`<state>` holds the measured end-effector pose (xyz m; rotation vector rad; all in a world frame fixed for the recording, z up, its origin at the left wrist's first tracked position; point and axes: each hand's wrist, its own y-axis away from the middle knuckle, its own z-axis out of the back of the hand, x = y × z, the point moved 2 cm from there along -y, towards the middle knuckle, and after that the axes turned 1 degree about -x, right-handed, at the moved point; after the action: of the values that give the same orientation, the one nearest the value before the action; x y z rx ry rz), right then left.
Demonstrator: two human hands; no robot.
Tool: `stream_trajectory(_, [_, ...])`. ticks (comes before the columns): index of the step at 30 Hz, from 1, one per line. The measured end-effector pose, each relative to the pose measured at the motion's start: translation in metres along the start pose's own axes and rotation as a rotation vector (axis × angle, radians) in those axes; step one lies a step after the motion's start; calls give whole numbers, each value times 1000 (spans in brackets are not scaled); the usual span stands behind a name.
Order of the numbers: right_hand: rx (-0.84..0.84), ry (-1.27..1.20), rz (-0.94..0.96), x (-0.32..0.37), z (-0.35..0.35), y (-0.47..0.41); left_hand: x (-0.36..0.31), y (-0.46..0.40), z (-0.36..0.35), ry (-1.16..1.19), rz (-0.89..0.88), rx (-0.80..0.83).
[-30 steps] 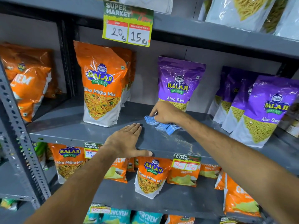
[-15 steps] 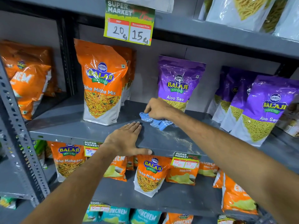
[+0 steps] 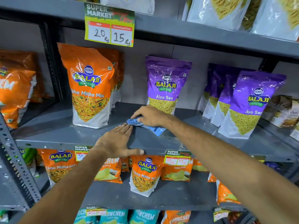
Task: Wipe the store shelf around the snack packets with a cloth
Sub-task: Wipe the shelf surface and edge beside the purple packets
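Blue checked cloth [image 3: 146, 125] sits bunched under the right hand [image 3: 149, 116], whose fingers curl down over it and press it to the grey shelf [image 3: 53, 130], just ahead of the left hand's fingertips. The left hand [image 3: 116, 140] holds nothing: it lies flat and spread on the shelf's front edge, thumb hooked along the lip, bracing.

Risk, to my eye: the purple packet [image 3: 166, 84] stands right behind the right hand's knuckles, nearly touching. A push further back would likely knock it over, since these pouches stand on narrow bases. The orange packet [image 3: 89, 88], off to the left of both hands, could be clipped by a wide sideways sweep. More purple packets [image 3: 252, 101] stand well off to the right.

Painted metal, this shelf, with pale dusty smears showing to the right of the cloth. Racks above and below are full of snack bags, and a price tag [image 3: 109, 25] hangs from the shelf overhead.
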<state>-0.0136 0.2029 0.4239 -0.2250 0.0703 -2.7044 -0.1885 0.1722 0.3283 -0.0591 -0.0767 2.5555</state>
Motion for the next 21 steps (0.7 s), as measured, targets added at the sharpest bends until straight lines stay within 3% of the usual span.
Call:
stream_trajectory(4, [63,-34,47,-29,27,40,1,0,-1,-3,-7,10])
stream_trajectory(7, [-106,-92,-13,-74,47,82,0,-1,0,-3,2,29])
stream_trajectory(13, [-256,-36,-489,-171,4,136,1,-2,0,4,-4,38])
stream_trajectory(15, [-322,-97,-444,-157,-16,136,1,-2,0,-1,-3,36])
stream_trajectory(18, [-294,-117,-195,-109,-41,129,1,-2,-1,-3,-5,41])
stream_trajectory(21, [-316,-357,-107,-79,-38,121,-1,-1,1,-1,2,36])
